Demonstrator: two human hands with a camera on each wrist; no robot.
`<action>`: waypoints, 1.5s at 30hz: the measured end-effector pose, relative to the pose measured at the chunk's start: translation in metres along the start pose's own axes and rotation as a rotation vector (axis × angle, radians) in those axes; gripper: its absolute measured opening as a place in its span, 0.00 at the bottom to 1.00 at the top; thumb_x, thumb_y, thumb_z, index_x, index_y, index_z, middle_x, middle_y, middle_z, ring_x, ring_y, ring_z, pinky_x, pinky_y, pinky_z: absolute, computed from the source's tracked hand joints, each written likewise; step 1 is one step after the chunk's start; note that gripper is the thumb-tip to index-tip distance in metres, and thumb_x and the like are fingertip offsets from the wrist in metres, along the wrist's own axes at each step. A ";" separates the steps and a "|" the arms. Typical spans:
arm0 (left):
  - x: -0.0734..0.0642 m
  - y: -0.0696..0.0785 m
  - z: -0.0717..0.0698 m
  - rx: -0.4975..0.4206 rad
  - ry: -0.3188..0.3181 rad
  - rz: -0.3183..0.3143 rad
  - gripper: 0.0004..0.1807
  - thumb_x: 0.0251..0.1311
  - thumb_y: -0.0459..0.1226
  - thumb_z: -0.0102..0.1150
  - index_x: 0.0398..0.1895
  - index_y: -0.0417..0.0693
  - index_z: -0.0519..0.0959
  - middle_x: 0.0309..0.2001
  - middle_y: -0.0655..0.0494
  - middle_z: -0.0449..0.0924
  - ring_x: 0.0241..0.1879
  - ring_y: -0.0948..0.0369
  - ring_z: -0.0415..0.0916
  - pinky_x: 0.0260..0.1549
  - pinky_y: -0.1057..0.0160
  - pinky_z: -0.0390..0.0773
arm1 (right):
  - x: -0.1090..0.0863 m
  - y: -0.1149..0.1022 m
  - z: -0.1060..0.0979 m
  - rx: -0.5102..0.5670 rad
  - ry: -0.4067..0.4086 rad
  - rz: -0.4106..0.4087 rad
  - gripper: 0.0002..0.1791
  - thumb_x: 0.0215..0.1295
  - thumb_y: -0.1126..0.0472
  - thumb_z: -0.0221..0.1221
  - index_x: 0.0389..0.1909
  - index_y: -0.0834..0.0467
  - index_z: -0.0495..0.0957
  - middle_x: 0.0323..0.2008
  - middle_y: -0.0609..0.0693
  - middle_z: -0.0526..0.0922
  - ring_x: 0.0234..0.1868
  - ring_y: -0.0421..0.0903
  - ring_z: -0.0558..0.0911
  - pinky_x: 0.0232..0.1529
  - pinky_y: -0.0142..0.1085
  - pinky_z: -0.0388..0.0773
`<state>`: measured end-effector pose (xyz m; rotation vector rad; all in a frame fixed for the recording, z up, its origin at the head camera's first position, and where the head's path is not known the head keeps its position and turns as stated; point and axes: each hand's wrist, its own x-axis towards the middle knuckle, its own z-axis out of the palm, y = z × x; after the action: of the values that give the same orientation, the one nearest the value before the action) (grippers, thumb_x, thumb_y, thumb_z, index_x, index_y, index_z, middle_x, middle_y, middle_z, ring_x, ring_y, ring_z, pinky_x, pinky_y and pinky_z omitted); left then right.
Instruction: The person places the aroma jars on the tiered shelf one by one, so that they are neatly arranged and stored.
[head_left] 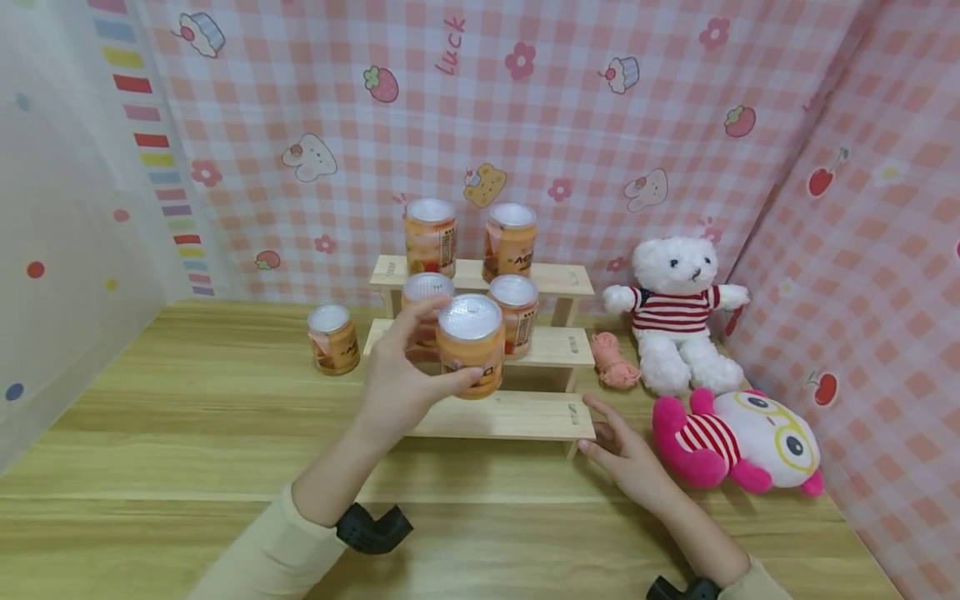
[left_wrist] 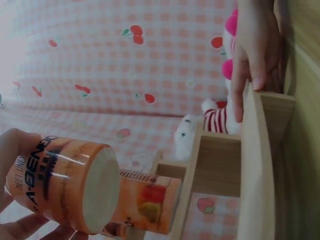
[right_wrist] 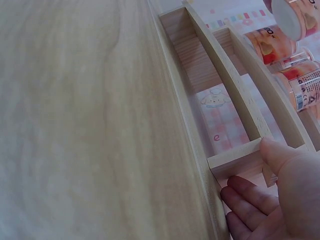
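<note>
My left hand (head_left: 393, 383) grips an orange can (head_left: 471, 337) with a silver lid, thumb across its front. The can is upright, over the lowest step of a three-tier wooden display stand (head_left: 502, 415). In the left wrist view, the held can (left_wrist: 65, 185) shows its pale base and dark lettering. My right hand (head_left: 630, 462) holds the right end of the lowest step, thumb at the front corner and index finger along the back side. Two similar cans (head_left: 513, 315) stand on the middle step, one partly hidden behind my left hand. Two more cans (head_left: 431, 240) stand on the top step.
Another orange can (head_left: 333, 342) stands on the wood-grain table left of the stand. To the right are a bundle of pink yarn (head_left: 615, 362), a seated white teddy bear (head_left: 673, 312) and a pink-and-white plush toy (head_left: 738, 440) lying near my right hand. A checked cloth (head_left: 525, 125) hangs behind.
</note>
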<state>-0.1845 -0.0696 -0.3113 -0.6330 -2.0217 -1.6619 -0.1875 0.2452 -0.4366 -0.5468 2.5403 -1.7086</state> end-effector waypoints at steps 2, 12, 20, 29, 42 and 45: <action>-0.001 -0.001 0.004 0.000 -0.016 -0.007 0.41 0.38 0.31 0.79 0.60 0.51 0.72 0.46 0.53 0.78 0.44 0.58 0.76 0.39 0.56 0.79 | 0.000 0.000 0.000 0.001 0.000 -0.004 0.34 0.67 0.67 0.57 0.72 0.60 0.55 0.53 0.66 0.77 0.53 0.45 0.77 0.50 0.31 0.73; -0.008 -0.008 0.021 -0.055 -0.093 -0.050 0.39 0.39 0.31 0.79 0.58 0.51 0.72 0.52 0.54 0.75 0.46 0.56 0.75 0.39 0.59 0.80 | 0.000 0.000 0.000 0.006 0.000 -0.010 0.35 0.67 0.68 0.57 0.72 0.61 0.54 0.53 0.66 0.77 0.53 0.46 0.77 0.50 0.31 0.74; -0.011 -0.016 0.032 -0.068 -0.152 -0.040 0.40 0.39 0.30 0.78 0.59 0.50 0.71 0.54 0.55 0.74 0.48 0.57 0.74 0.39 0.59 0.80 | 0.000 0.000 0.000 0.004 0.000 -0.003 0.35 0.67 0.67 0.57 0.72 0.61 0.54 0.53 0.66 0.77 0.53 0.49 0.77 0.50 0.31 0.74; -0.014 -0.027 0.042 -0.108 -0.186 -0.107 0.40 0.39 0.27 0.77 0.60 0.46 0.71 0.54 0.49 0.75 0.48 0.54 0.76 0.43 0.58 0.79 | 0.001 0.001 0.000 -0.012 0.004 0.005 0.34 0.68 0.66 0.57 0.72 0.59 0.55 0.52 0.65 0.78 0.54 0.54 0.76 0.50 0.32 0.74; -0.015 -0.012 0.047 -0.102 -0.228 -0.161 0.37 0.42 0.22 0.73 0.60 0.40 0.70 0.52 0.44 0.74 0.48 0.48 0.76 0.45 0.55 0.79 | 0.001 0.000 0.000 -0.013 0.007 0.002 0.34 0.67 0.66 0.58 0.72 0.59 0.56 0.52 0.65 0.78 0.53 0.54 0.77 0.49 0.33 0.74; -0.016 -0.019 0.049 -0.127 -0.240 -0.189 0.38 0.42 0.21 0.72 0.60 0.39 0.70 0.53 0.43 0.74 0.46 0.46 0.77 0.44 0.53 0.79 | 0.001 0.000 0.000 -0.015 0.006 0.002 0.34 0.67 0.66 0.58 0.72 0.59 0.56 0.52 0.65 0.78 0.54 0.54 0.77 0.49 0.33 0.74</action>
<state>-0.1856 -0.0261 -0.3439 -0.7359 -2.2141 -1.9158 -0.1886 0.2453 -0.4365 -0.5412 2.5588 -1.6945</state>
